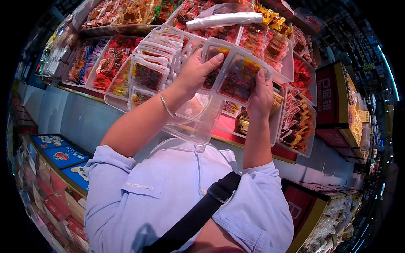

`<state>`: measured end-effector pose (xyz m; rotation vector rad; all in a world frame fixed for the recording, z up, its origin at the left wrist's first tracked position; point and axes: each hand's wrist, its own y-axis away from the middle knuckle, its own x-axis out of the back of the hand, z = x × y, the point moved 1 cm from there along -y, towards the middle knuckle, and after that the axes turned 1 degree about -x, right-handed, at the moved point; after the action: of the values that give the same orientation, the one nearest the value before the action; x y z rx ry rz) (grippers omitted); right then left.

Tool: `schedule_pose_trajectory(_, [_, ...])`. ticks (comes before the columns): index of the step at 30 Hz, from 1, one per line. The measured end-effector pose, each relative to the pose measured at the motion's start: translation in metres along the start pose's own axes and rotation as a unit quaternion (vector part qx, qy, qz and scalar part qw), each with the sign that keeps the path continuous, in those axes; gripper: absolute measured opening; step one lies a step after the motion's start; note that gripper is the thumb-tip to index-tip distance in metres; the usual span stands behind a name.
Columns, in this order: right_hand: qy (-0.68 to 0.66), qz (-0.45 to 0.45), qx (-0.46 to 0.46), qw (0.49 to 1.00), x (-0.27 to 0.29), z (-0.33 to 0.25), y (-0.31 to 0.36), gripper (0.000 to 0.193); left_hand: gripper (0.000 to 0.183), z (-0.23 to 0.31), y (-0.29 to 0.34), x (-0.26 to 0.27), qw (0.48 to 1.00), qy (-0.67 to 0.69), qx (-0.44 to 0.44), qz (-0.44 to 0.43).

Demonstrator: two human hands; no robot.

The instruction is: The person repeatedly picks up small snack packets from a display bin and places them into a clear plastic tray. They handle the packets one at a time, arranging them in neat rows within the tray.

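I hold two flat vacuum-sealed snack packs with pale clear edges side by side above a display of snacks. My left hand [192, 75] is closed on the left snack pack [210, 78], its thumb lying across the front. My right hand [261, 98] grips the right snack pack [238, 80] by its right edge, thumb on the front. The right pack partly overlaps the left one. Dark food with yellow and red bits shows in both. Below my left wrist is a clear plastic bin [196, 130]. Beside my left forearm stand rows of similar packs [146, 75].
Bins of red-wrapped snacks [113, 59] lie to the left. A rolled plastic bag [223, 20] rests across the far bins. Right of my right hand is a bin of red and yellow packets [296, 124]. Red promotion stands [331, 92] edge the aisle; blue-topped cases [63, 156] stand at left.
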<state>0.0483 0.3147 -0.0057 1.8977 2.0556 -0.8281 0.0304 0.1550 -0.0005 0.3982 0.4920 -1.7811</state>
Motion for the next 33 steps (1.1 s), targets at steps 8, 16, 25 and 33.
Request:
schedule_pose_trajectory(8, [0.026,0.01,-0.003,1.0,-0.003,0.01,-0.002,0.031,0.044,0.002,0.002,-0.001,1.0,-0.008,0.015,-0.02])
schedule_pose_trajectory(16, [0.115,-0.032,0.028,0.992,-0.022,0.012,-0.004,0.051,0.055,0.007,0.007,-0.012,0.997,-0.052,-0.007,-0.065])
schedule_pose_trajectory(25, [0.172,-0.067,-0.024,0.982,-0.028,0.006,-0.007,0.06,0.039,0.008,0.004,0.004,0.971,0.169,0.154,-0.067])
schedule_pose_trajectory(33, [0.164,-0.08,-0.194,0.964,-0.026,0.015,0.011,0.04,0.046,-0.011,-0.007,0.009,0.986,0.095,-0.135,0.017])
